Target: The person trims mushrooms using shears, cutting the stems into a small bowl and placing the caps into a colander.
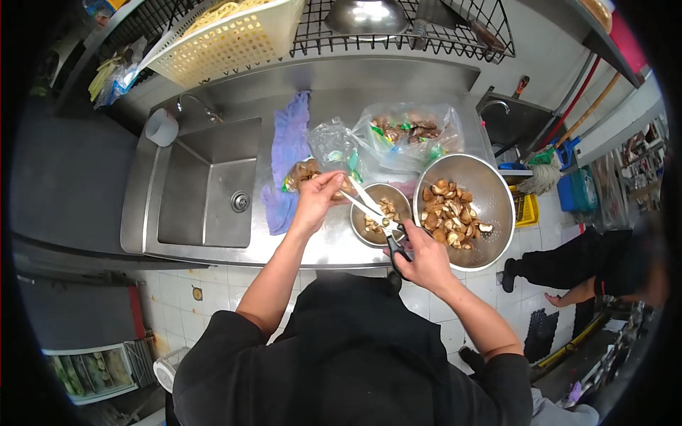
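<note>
My right hand (424,263) grips the black handles of a pair of scissors (371,207), whose blades are spread and point up and left over a small metal bowl (355,231). Cut mushroom pieces (387,211) lie in that bowl. My left hand (317,202) is closed in a pinch close to the blade tips; what it holds, if anything, I cannot make out. Just behind it lies a plastic bag of mushrooms (302,171). To the right, a large metal colander (499,206) holds many brown mushrooms (449,213).
A larger clear bag of packed mushrooms (408,131) and a crumpled clear bag (332,140) lie behind the bowls. A purple cloth (288,142) borders the sink (213,192) on the left. Another person's leg (547,263) and hand (554,299) show at right.
</note>
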{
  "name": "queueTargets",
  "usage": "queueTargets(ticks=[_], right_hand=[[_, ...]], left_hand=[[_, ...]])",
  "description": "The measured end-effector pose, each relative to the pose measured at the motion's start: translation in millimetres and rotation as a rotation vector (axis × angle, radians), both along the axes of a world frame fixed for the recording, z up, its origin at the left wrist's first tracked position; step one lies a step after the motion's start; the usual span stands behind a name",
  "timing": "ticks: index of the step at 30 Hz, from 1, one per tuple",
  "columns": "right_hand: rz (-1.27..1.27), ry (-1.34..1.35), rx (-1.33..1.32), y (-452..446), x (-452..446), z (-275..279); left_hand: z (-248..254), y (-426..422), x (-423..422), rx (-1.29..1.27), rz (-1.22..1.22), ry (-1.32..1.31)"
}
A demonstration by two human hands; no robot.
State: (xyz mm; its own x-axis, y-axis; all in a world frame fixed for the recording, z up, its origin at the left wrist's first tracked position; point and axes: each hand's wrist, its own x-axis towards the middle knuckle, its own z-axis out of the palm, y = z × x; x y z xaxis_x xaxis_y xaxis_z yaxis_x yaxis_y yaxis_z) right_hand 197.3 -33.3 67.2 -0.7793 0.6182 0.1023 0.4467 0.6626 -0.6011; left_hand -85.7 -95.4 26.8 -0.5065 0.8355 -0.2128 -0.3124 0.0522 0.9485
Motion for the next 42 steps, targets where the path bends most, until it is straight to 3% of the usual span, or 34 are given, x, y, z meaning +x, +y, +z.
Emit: queueTargets(ticks=[2,5,11,15,18,19,21,25,27,31,35,36,41,42], right_hand=[[0.015,-0.053,0.077,-4,-2,-11],[0.005,-0.107,0.161,-10,-2,-12],[0.033,-0.208,0.206,-18,16,-26],[-0.034,-0.286,0.094,-22,23,-45],[-0.049,-0.137,-0.273,-23,35,-61],[-0.055,-0.143,-0.274,-30,38,-62],[-0.294,0.053,-0.888,-44,45,-66],[-0.348,0.218,-1.058,-57,61,-70],[-0.312,0.211,-1.036,-52,64,-65],[-0.348,0.371,-1.134,-39,66,-37],[-0.329,0.417,-1.011,-24,82,-30],[-0.363,0.421,-1.03,-21,85,-27],[-0.46,0.475,-0.957,-16,95,-24],[-0.473,0.531,-0.949,-16,97,-29]], left_hand=[[-9,0,5,0.061,-0.074,-0.236],[-17,-5,1,0.042,-0.132,-0.368],[-28,-2,9,-0.177,-0.276,-0.152],[-35,5,15,-0.268,-0.439,-0.188],[-52,15,18,-0.325,-0.457,-0.148],[-56,17,21,-0.34,-0.432,-0.145],[-53,21,28,-0.331,-0.445,-0.196],[-30,31,58,-0.145,-0.455,-0.279],[-6,38,86,-0.151,-0.429,0.015],[-1,59,119,0.061,-0.349,0.181],[1,86,141,0.15,-0.348,0.103],[1,94,149,0.308,-0.232,0.318],[3,109,171,0.177,-0.265,0.355],[5,112,174,0.17,-0.263,0.235]])
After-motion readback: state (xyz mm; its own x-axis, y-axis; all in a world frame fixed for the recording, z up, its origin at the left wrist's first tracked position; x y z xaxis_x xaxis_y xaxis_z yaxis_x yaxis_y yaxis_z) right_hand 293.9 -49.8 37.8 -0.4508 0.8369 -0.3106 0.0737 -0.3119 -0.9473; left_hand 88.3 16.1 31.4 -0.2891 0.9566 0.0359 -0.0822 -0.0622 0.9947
